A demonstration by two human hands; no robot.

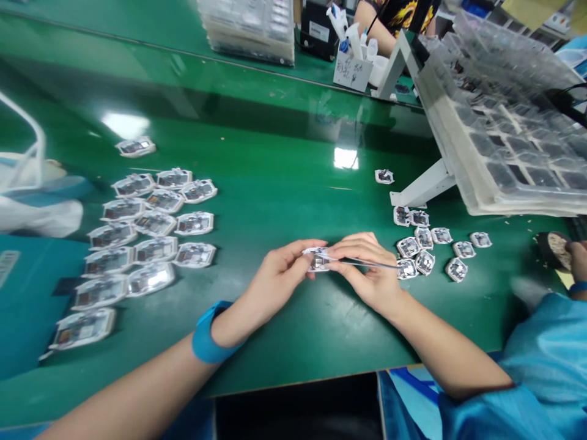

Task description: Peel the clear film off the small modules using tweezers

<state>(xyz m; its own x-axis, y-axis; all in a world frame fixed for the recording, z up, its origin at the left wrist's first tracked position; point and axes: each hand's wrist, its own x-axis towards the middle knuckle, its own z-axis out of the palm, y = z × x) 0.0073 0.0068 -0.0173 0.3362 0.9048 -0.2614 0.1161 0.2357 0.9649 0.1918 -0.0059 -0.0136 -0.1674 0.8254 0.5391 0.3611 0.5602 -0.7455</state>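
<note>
Over the green bench, my left hand (pixel 279 278) pinches a small white housing with electronics (pixel 317 259) between thumb and fingers. My right hand (pixel 367 269) is closed round slim metal tweezers (pixel 362 263); their tips reach the housing, and their far ends stick out to the right. What the tips grip, if anything, is too small to tell. To the left lie several similar housings (pixel 156 249) in uneven rows. A looser cluster of similar pieces (pixel 424 237) lies right of my right hand.
A tilted clear compartment tray (pixel 518 198) stands on a white bracket (pixel 424 186) at right. Behind are stacked trays (pixel 250 43) and a box of bottles (pixel 352 72). A co-worker's hand (pixel 578 260) holds a dark container (pixel 554 250) at the right edge. Another person's arm (pixel 373 27) shows at the back.
</note>
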